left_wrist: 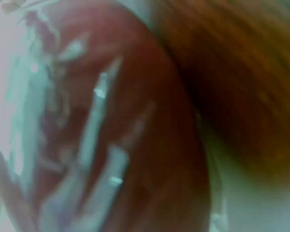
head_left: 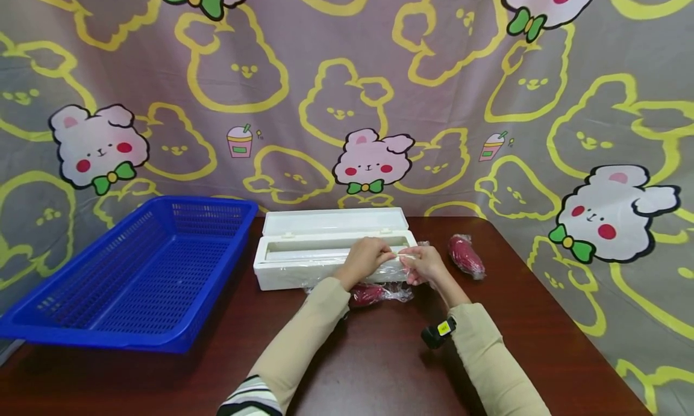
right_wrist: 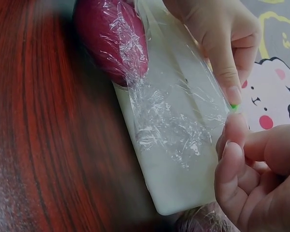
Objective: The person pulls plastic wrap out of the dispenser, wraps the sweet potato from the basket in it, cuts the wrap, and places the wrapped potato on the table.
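A white cling film dispenser [head_left: 303, 276] lies with its lid [head_left: 336, 222] raised. Over its front hangs clear cling film [right_wrist: 169, 121]. My left hand [head_left: 367, 260] pinches the film's edge near the dispenser's right end. Close beside it, my right hand [head_left: 425, 265] pinches the same edge, thumb against fingertips in the right wrist view. Against the dispenser's front rests a plastic-wrapped, reddish-purple oblong thing [head_left: 367, 294], partly under my left forearm. It fills much of the blurred left wrist view, as a wrapped red surface [left_wrist: 150, 111].
A second wrapped reddish-purple thing [head_left: 466, 256] lies to the right of the dispenser. On the left stands a large blue plastic basket [head_left: 217, 283]. The dark wooden table [head_left: 374, 362] meets a patterned cloth backdrop [head_left: 298, 127] behind.
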`<act>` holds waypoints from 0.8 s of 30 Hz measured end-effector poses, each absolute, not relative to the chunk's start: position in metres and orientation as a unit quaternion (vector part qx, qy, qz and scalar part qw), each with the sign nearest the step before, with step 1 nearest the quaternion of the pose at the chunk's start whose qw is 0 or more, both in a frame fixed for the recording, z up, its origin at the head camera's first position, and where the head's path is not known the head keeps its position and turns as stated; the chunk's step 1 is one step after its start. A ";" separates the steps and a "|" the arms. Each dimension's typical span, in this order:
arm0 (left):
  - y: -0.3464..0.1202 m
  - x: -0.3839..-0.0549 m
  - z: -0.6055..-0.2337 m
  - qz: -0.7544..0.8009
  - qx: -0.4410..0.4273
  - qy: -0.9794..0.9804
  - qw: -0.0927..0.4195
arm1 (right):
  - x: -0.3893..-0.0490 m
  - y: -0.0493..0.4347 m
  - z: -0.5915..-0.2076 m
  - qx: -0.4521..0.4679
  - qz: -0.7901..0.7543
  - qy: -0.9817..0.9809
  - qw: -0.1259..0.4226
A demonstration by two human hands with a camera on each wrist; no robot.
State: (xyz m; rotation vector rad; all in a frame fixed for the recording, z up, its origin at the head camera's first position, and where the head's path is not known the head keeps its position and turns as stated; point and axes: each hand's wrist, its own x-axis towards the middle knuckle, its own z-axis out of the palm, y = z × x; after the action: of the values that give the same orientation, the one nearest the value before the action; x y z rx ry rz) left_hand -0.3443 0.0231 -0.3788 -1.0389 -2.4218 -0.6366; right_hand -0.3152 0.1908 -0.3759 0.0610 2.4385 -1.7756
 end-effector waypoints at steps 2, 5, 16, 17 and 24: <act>0.023 -0.345 -0.379 -0.235 -0.384 -0.867 0.215 | -0.315 0.191 -0.376 0.023 -0.589 0.806 0.056; 0.021 -0.347 -0.380 -0.253 -0.401 -0.855 0.209 | -0.315 0.189 -0.376 0.022 -0.593 0.803 0.056; -0.023 -0.357 -0.379 -0.287 -0.418 -0.842 0.186 | -0.314 0.209 -0.373 0.031 -0.567 0.823 0.011; -0.027 -0.357 -0.379 -0.285 -0.417 -0.843 0.184 | -0.314 0.211 -0.372 0.027 -0.568 0.823 0.015; -0.048 -0.353 -0.379 -0.306 -0.415 -0.837 0.182 | -0.317 0.205 -0.372 0.010 -0.587 0.808 0.046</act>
State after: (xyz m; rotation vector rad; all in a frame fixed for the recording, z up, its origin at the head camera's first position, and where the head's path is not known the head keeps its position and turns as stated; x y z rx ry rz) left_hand -0.3529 -0.0476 -0.3793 -1.1701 -2.3633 -0.8643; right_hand -0.3168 0.2053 -0.3723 0.0311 2.4675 -1.7933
